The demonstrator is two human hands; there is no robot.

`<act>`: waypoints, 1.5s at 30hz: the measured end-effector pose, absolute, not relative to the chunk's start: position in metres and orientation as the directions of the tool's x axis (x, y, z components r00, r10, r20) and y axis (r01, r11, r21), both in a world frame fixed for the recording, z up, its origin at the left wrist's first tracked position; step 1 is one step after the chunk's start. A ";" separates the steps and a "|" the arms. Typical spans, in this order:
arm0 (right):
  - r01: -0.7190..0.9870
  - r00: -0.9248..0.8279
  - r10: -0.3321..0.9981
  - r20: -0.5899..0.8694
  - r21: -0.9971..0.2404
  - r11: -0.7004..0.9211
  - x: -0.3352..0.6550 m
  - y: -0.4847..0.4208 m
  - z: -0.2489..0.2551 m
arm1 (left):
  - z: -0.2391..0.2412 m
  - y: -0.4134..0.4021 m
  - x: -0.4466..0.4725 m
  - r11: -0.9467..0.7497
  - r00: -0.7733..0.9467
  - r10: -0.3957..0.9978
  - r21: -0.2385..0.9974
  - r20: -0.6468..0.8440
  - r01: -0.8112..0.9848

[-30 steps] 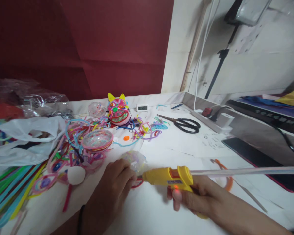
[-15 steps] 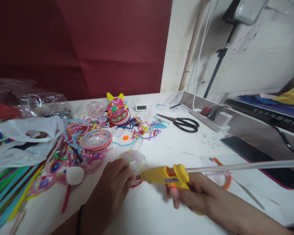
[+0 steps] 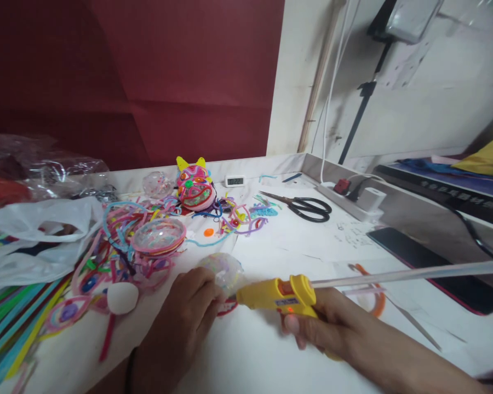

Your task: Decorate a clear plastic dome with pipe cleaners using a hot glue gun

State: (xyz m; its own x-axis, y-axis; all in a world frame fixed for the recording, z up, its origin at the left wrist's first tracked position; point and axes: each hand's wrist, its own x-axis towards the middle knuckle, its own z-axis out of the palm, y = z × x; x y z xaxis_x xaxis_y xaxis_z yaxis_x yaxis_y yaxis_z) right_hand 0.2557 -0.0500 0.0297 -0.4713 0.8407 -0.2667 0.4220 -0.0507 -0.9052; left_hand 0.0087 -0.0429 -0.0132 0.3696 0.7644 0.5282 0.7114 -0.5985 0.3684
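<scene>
My right hand (image 3: 312, 323) grips a yellow hot glue gun (image 3: 275, 295), its small light glowing and a long clear glue stick (image 3: 411, 273) running out of its back. The gun's nozzle points left, at the edge of a clear plastic half-ball (image 3: 224, 271) with colourful specks. My left hand (image 3: 193, 306) is closed around the near left side of that half-ball, its fingertips close to the nozzle. A red strip (image 3: 228, 309) shows along the half-ball's lower rim. What the nozzle tip touches is hidden by my fingers.
Behind stands a finished-looking lion-like head (image 3: 195, 186) with yellow ears. Black-handled scissors (image 3: 310, 208) lie back right, near a power strip (image 3: 349, 202) and a phone (image 3: 435, 268). Pipe cleaners (image 3: 20, 323), a pink-rimmed bowl shape (image 3: 159, 236) and a white plastic bag (image 3: 45, 241) crowd the left.
The whole view has shifted slightly, with the table items a little further left. Both hands, the glue gun and the half-ball keep nearly the same positions relative to each other.
</scene>
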 end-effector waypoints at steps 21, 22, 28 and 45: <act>0.475 -0.400 0.858 -0.322 -0.874 -0.107 0.264 -0.052 0.021 | -0.019 -0.043 0.007 -0.547 0.342 0.813 0.419 0.471 0.725; 0.474 -0.404 0.858 -0.317 -0.875 -0.100 0.263 -0.052 0.021 | -0.019 -0.043 0.007 -0.547 0.338 0.811 0.416 0.477 0.726; 0.444 -0.415 0.870 -0.266 -0.894 -0.062 0.260 -0.051 0.020 | -0.020 -0.041 0.008 -0.548 0.345 0.810 0.403 0.474 0.733; 0.463 -0.452 0.834 -0.317 -0.882 -0.084 0.254 -0.048 0.022 | -0.022 -0.039 0.006 -0.565 0.349 0.785 0.359 0.513 0.743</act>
